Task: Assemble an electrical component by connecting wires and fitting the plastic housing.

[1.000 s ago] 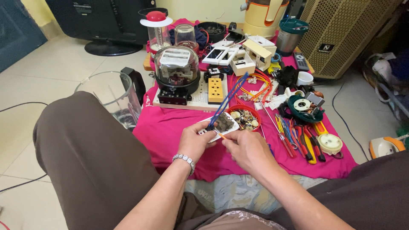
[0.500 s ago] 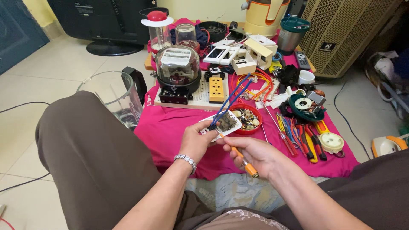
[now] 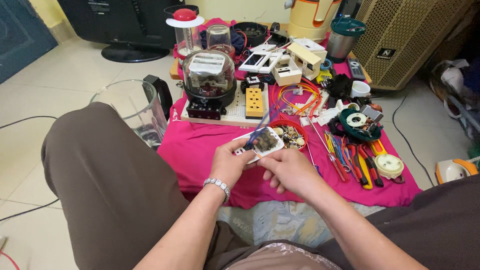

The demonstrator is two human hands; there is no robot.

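Note:
My left hand (image 3: pixel 229 162) holds a small white socket module (image 3: pixel 264 141) with its inner parts exposed, above the pink cloth (image 3: pixel 200 145). A thin blue tool (image 3: pixel 263 124), blurred, sticks up and away from the module. My right hand (image 3: pixel 289 169) has its fingers curled, and its thumb and fingertips pinch the module's near right edge. A speck of orange shows just under the module; what it belongs to is hidden. A beaded bracelet (image 3: pixel 218 186) is on my left wrist.
Behind the hands are a red bowl of small parts (image 3: pixel 290 134), a board with a yellow socket (image 3: pixel 254 102) and a domed meter (image 3: pixel 209 82). Screwdrivers and pliers (image 3: pixel 352 160) lie at the right. A glass blender jug (image 3: pixel 131 112) stands left by my knee.
The orange tool seen under my right hand half a second ago is now almost hidden. My right hand has closed in on the module, and the blue tool has tilted closer.

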